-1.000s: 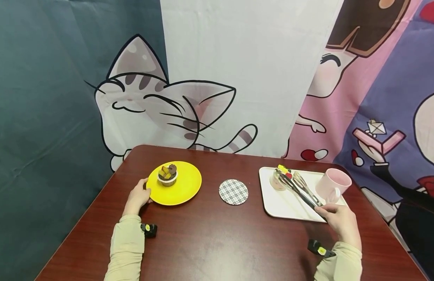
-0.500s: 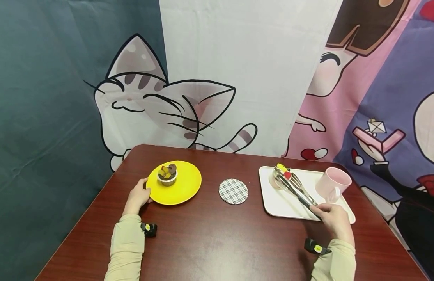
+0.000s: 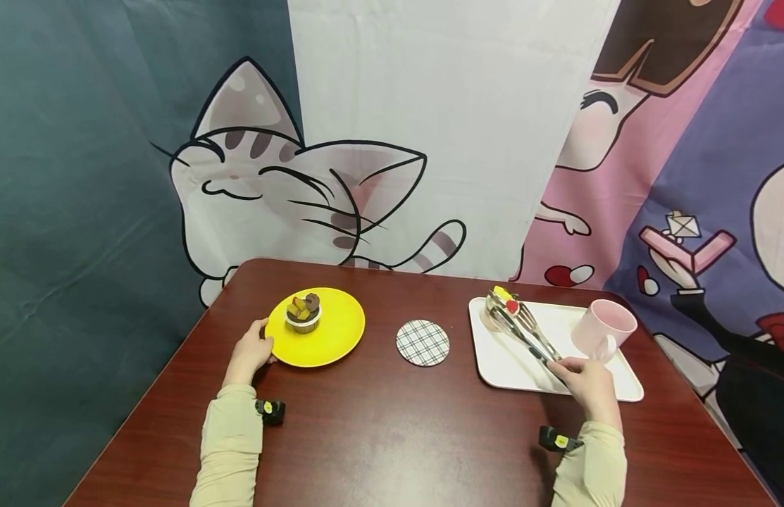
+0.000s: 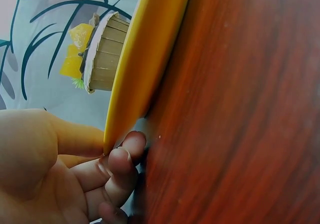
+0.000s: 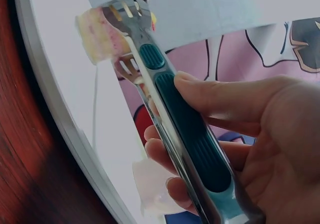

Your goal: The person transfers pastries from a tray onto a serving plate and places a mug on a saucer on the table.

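Observation:
At the left, my left hand (image 3: 249, 354) pinches the near-left rim of a yellow plate (image 3: 334, 338), thumb on top and fingers curled beneath. A cupcake (image 3: 303, 322) in a pleated paper cup, topped with yellow fruit pieces, stands on that plate. My right hand (image 3: 591, 389) grips metal serving tongs (image 5: 182, 119) with teal handle grips, thumb on one arm and fingertips at the other. The slotted tong heads are at a small layered cake (image 5: 102, 39) with red and yellow topping, at the left end of the white tray (image 3: 506, 370). The tong heads partly cover the cake.
A pink mug (image 3: 602, 329) stands at the tray's right end, beyond my right hand. Between plate and tray lies a round plaid coaster (image 3: 422, 343). All of it is on a dark red wooden table (image 3: 392, 436) backed by printed cloth (image 3: 455, 127).
My right hand has moved left with the tongs. The cake's topping has shifted slightly left and away from me. My left hand and the plate have stayed put.

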A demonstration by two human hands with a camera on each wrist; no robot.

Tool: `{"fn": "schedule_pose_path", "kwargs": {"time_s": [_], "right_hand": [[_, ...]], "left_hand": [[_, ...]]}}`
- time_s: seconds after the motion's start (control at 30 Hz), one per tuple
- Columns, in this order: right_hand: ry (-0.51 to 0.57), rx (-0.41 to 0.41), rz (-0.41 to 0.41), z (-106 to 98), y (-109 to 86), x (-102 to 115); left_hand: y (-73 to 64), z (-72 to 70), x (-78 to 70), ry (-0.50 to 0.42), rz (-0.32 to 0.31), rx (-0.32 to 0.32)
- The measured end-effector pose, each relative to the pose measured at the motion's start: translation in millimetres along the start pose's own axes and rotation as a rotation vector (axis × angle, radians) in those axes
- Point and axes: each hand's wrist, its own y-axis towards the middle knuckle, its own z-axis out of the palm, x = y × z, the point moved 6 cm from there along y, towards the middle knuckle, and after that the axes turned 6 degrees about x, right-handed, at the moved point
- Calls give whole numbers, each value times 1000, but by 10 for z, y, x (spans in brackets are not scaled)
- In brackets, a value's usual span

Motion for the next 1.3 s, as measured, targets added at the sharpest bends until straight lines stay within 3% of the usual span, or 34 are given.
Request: {"fn": "schedule_pose_path", "kwargs": {"time_s": [0.57, 0.93, 1.3], "right_hand": [[22, -70, -28, 145, 124, 245], [-14, -175, -62, 198, 172, 337], [-15, -171, -93, 307, 241, 359]], "left_hand": [[38, -20, 3, 31, 0, 8], [14, -37, -42, 26, 3, 3], [-6, -23, -24, -4, 17, 19]]}}
